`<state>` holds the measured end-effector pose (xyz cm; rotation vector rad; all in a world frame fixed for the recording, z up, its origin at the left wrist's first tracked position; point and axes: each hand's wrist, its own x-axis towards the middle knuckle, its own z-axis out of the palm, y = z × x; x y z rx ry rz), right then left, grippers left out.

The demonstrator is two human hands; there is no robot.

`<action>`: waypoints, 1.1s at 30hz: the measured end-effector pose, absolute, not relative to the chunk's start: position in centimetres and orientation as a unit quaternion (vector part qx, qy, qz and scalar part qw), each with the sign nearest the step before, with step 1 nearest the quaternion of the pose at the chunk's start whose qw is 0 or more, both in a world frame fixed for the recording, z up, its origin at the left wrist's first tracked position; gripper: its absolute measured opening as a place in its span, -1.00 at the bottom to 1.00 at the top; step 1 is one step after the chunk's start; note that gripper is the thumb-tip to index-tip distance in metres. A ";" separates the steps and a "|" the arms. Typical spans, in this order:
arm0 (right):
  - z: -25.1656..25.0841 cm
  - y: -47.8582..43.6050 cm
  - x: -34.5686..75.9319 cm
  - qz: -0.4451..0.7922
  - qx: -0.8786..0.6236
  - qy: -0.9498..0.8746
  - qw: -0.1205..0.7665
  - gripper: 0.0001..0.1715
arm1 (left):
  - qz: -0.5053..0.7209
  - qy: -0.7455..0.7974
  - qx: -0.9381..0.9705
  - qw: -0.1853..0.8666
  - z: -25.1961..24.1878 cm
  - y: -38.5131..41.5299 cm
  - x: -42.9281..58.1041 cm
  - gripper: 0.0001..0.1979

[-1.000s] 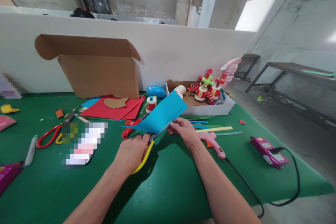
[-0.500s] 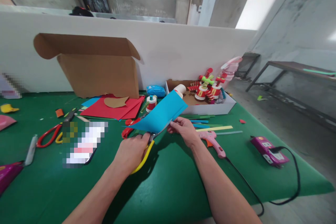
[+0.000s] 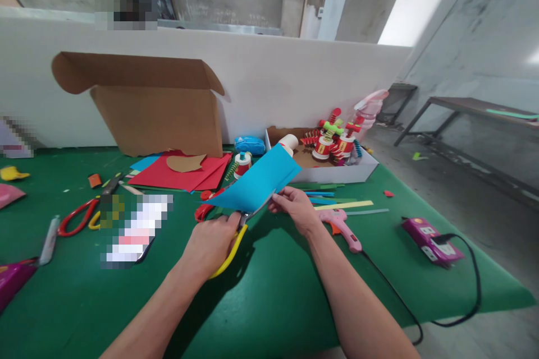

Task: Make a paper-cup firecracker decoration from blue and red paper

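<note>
My left hand (image 3: 213,244) is wrapped round the yellow-handled scissors (image 3: 232,255). The blades point up and to the right, along the lower edge of a blue sheet of paper (image 3: 260,180). My right hand (image 3: 296,210) pinches that sheet near its lower right edge, with the fingertips close to the blade tips. The paper is tilted above the table and curls to a point at its left end. Behind it are a red tool (image 3: 204,212), partly hidden, and a white-and-red paper cup (image 3: 243,165) with a green spring-like strip beside it.
A white box (image 3: 337,174) holds cup figures at the back right. Red sheets (image 3: 168,174) lie before a cardboard box (image 3: 160,118). A pink glue gun (image 3: 343,227) trails a cord on the right. Red-handled scissors (image 3: 80,217) and a blurred phone (image 3: 137,230) lie left.
The scissors, blue paper and both hands stay almost still. Behind the white partition, a person's head, now blurred, shows a little higher.
</note>
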<state>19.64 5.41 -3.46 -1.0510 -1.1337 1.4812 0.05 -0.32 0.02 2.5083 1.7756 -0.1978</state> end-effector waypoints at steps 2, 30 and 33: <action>-3.3 5.4 19.7 0.608 -0.431 -0.463 0.479 -0.62 | -0.062 0.575 0.815 0.027 0.0 -0.3 0.0 -0.66; -3.2 5.5 20.1 0.595 -0.433 -0.475 0.483 -0.61 | -0.030 0.572 0.820 0.002 -0.7 -0.1 -0.2 -0.70; -3.3 5.5 20.0 0.600 -0.422 -0.483 0.478 -0.62 | -0.033 0.570 0.821 0.000 -0.6 -0.2 -0.2 -0.70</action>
